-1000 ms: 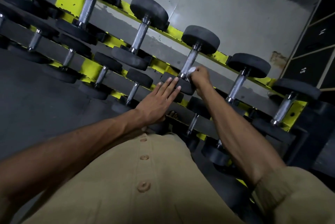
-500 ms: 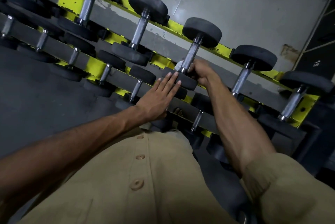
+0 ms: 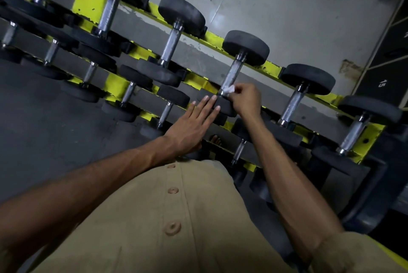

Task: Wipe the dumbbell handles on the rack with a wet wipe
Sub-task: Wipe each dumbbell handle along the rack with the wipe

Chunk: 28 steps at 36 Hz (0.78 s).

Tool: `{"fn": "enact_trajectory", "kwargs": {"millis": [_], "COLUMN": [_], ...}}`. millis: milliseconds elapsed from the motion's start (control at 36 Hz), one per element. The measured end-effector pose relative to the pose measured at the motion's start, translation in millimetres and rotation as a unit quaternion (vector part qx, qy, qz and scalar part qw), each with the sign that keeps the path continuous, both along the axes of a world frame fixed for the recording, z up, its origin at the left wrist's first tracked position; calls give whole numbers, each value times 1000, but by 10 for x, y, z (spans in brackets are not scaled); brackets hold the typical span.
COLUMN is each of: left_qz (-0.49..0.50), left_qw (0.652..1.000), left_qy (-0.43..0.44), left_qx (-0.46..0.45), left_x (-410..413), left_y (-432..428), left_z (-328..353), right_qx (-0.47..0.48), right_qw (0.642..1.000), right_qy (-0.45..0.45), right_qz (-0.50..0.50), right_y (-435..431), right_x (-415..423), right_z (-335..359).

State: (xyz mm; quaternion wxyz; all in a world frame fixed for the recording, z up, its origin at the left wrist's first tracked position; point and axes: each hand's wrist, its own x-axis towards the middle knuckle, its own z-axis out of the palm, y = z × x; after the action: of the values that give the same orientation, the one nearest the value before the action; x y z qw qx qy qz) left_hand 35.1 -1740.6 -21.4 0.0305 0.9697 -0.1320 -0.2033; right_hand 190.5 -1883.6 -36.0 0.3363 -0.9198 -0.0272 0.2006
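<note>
Dumbbell handle of knurled silver metal (image 3: 232, 75), joined to two black round rubber heads, lies on the upper tier of the yellow-and-grey steel rack (image 3: 215, 37), running up and away from your right fingertips. In the head view, your right hand (image 3: 247, 98) has its fingers curled, pinching a small crumpled white wet wipe (image 3: 229, 90) against the lower end of that handle, just above the near black head. The wipe shows only as a small pale scrap past your fingertips, so how far it wraps round the bar is hard to tell. Your left hand (image 3: 194, 124) lies flat with straight fingers; its fingertips (image 3: 213, 97) touch the near black head of the same dumbbell, just beside your right fingers. More black-headed dumbbells with silver handles sit on both tiers to either side of your hands. Your tan buttoned shirt (image 3: 172, 217) fills the bottom of the view, below both forearms.
</note>
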Motion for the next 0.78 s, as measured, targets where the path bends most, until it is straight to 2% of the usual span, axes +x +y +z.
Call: {"fn": "enact_trajectory", "kwargs": {"millis": [83, 167, 222, 306, 361, 417, 528, 583, 778], "left_qz": [-6, -9, -16, -17, -18, -16, -13, -13, -3], "left_qw": [1000, 1000, 1000, 1000, 1000, 1000, 1000, 1000, 1000], "left_qy": [-3, 1, 8, 14, 17, 17, 11, 9, 7], "left_qx": [0, 1, 2, 2, 2, 1, 2, 3, 3], "left_x": [13, 15, 18, 23, 26, 25, 28, 27, 12], "left_y": [18, 29, 33, 42, 39, 30, 24, 34, 15], "left_z": [6, 18, 28, 38, 51, 68, 88, 90, 51], "right_qx": [10, -35, -114, -217, -275, -323, -350, -347, -256], "right_qw": [982, 938, 891, 800, 752, 718, 717, 715, 705], "right_qy": [-100, -123, -147, -165, -133, -89, -16, -26, -267], "right_qz": [162, 321, 414, 534, 584, 610, 603, 606, 605], "right_y": [4, 81, 117, 229, 377, 569, 814, 788, 232], "right_x": [8, 156, 265, 431, 503, 528, 550, 566, 534], "right_z": [79, 62, 70, 137, 188, 237, 206, 183, 202]}}
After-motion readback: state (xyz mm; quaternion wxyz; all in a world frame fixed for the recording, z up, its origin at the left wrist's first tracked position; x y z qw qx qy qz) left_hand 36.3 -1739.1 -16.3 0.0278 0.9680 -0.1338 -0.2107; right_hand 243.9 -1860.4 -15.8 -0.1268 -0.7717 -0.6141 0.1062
